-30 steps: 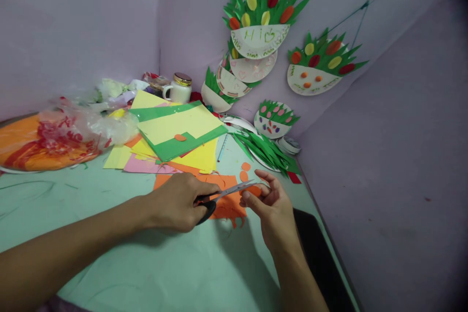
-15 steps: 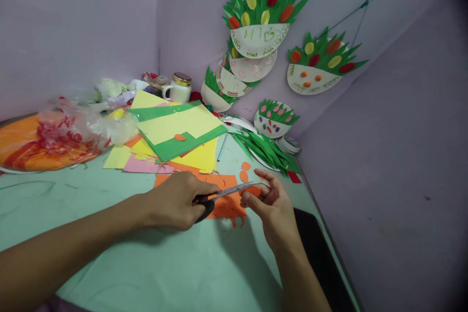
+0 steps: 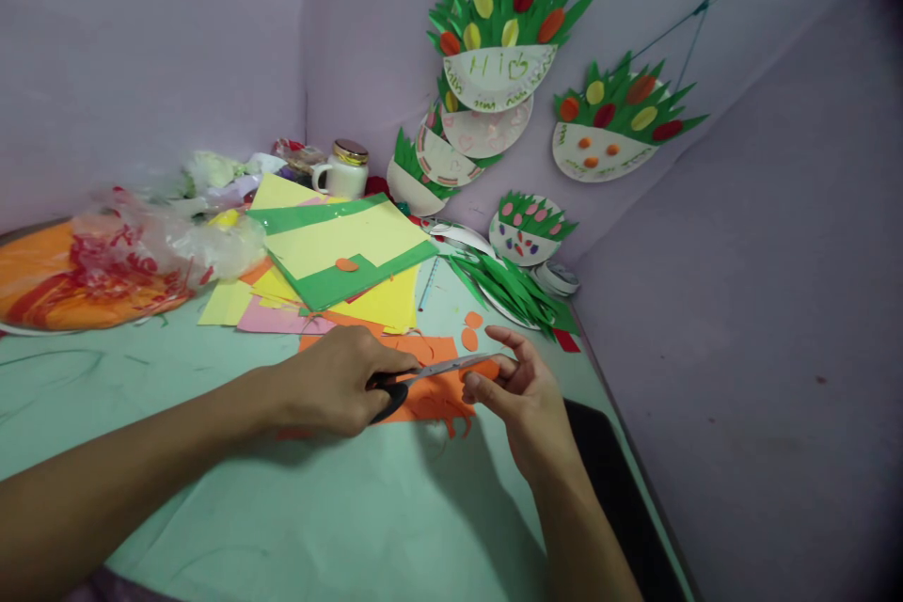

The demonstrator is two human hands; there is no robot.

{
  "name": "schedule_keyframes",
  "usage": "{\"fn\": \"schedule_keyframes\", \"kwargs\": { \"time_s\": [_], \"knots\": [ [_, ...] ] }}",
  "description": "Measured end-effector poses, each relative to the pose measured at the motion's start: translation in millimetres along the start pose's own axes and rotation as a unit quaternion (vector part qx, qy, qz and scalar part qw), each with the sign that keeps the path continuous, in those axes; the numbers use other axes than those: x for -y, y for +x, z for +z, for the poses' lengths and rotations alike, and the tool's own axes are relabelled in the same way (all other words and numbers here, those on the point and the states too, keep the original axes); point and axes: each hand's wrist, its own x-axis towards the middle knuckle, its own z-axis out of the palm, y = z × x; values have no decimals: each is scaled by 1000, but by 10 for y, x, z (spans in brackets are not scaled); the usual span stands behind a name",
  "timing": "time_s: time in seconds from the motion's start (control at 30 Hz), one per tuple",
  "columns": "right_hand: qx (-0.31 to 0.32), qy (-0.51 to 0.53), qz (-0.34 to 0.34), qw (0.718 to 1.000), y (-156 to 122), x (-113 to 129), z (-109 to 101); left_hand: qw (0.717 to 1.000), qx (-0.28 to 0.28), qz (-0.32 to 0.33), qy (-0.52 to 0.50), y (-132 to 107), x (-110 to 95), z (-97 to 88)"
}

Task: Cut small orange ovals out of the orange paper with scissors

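Two hands meet over a pale green desk [image 3: 339, 508], cutting orange paper.

Left hand [image 3: 339, 386] is closed around the black handles of the steel scissors [image 3: 423, 374], blades pointing toward the right hand [image 3: 526, 404], which pinches a small orange paper piece [image 3: 485, 369] at the blade tips. Under both lies a cut-up orange paper sheet [image 3: 430, 404]; beyond the left hand sits a stack of green and yellow paper sheets [image 3: 339, 254].
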Motion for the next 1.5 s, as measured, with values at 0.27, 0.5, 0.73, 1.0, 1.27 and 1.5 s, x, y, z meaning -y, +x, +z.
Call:
{"fn": "schedule_keyframes", "kwargs": {
  "time_s": [0.27,0.5,0.73,1.0,1.27,1.5],
  "knots": [
    [-1,1,5,1000,14,-35,-21,998,2,4,-57,15,31,21],
    [-14,28,25,999,13,-61,-7,918,-116,-153,-346,117,63,88],
    [-26,27,55,998,-20,-65,72,910,-112,-151,-369,110,0,188],
    [-65,47,33,996,13,-115,56,990,-92,-100,-42,15,-127,161],
    [-56,77,7,995,-11,-114,64,994,-71,-87,-14,12,-189,163],
    [-52,80,6,995,-5,-115,81,994,-71,-78,-2,5,-195,150]
  ]
}}
